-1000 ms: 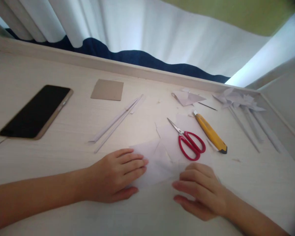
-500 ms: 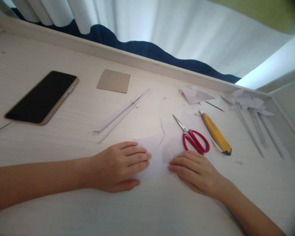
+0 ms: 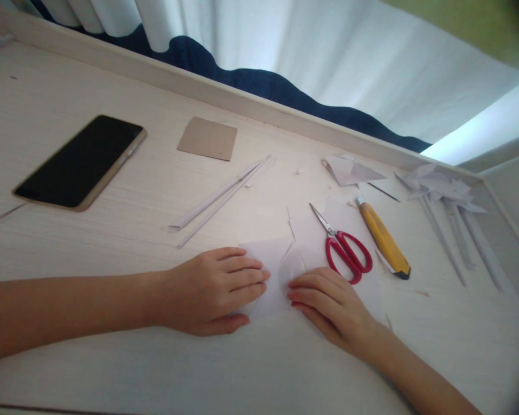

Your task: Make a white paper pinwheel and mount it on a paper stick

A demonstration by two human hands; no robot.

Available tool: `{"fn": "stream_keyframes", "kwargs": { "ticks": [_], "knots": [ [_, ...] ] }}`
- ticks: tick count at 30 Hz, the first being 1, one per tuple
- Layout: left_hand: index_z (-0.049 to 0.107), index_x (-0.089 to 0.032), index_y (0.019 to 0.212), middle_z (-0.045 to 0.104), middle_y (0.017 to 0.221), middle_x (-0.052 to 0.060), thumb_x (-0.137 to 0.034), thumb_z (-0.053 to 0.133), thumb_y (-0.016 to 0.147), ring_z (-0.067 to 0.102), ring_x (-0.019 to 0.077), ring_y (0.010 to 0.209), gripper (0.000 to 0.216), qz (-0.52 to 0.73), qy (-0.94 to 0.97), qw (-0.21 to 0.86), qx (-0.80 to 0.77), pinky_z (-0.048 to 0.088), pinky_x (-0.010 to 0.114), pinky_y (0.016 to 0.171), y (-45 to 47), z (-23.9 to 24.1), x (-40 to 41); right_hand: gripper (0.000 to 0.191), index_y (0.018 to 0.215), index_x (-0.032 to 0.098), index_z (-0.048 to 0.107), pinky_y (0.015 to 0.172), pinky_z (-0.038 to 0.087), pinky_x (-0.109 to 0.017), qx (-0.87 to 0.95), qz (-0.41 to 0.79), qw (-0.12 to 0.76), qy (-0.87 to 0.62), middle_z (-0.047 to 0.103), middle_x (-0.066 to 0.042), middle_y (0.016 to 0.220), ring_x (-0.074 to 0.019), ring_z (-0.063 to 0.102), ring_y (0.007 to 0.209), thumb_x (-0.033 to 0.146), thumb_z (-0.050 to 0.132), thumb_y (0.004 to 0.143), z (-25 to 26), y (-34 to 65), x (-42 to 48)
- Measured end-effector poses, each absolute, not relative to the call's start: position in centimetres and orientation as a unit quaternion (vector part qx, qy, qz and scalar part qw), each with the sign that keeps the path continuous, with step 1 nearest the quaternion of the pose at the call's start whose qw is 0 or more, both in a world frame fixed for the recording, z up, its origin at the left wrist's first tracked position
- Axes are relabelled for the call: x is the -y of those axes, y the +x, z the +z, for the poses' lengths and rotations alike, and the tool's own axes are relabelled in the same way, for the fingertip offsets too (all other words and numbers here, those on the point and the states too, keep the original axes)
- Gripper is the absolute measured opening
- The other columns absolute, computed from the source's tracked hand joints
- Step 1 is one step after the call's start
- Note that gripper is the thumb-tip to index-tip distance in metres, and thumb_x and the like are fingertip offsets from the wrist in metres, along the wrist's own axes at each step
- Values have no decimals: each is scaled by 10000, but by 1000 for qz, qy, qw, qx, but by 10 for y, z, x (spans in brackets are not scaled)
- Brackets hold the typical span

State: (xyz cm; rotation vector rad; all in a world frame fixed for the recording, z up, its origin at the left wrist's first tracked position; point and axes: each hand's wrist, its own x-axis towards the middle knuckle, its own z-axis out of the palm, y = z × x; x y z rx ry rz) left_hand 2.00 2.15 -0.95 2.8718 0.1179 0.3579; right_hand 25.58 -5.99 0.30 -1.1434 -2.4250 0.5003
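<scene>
A piece of white paper (image 3: 268, 251) lies on the pale table, with cuts running in from its edges. My left hand (image 3: 216, 291) rests flat on its left part, fingers stretched out, thumb near the lower edge. On the right side, my right hand (image 3: 324, 302) has its fingers closed on a flap of the paper that is bent over toward the middle. The thumb of that hand is mostly hidden. Just beyond it, red-handled scissors (image 3: 348, 253) lie slightly open on another white sheet (image 3: 374, 294).
A yellow utility knife (image 3: 383, 239) lies right of the scissors. Paper pinwheels (image 3: 441, 187) with rolled sticks and a folded paper piece (image 3: 352, 171) are farther back. Rolled paper sticks (image 3: 218, 199), a cardboard square (image 3: 208, 138) and a phone (image 3: 80, 161) lie left. A raised ledge (image 3: 251, 109) borders the table.
My right hand has moved left, bringing the paper's right flap in toward the middle. My left hand stays on the paper. The whole view has shifted slightly.
</scene>
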Motion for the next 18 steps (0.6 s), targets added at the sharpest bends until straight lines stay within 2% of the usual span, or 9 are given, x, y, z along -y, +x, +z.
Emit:
{"fn": "stream_keyframes", "kwargs": {
  "ticks": [13,16,18],
  "knots": [
    [495,-129,1126,517,1204,68,-343,380,844,475,223,1070,372,116,984,127,-43,327,403,950,19,-12,-20,116,902,159,514,656,422,-311,797,199,264,-506,588,-42,777,-152,511,736,121,475,800,-8,233,59],
    [499,-127,1122,521,1198,72,-347,384,840,472,224,1072,376,118,984,128,-41,328,401,954,19,-12,-20,100,861,155,520,655,426,-314,799,195,259,-507,593,-44,771,-155,518,735,106,463,796,-8,232,59],
    [502,-130,1121,525,1193,71,-354,387,837,472,229,1070,379,120,983,129,-41,331,404,953,19,-12,-21,136,901,136,531,666,431,-322,820,174,251,-485,605,-59,801,-162,523,756,95,470,787,-7,231,59]
  ]
}}
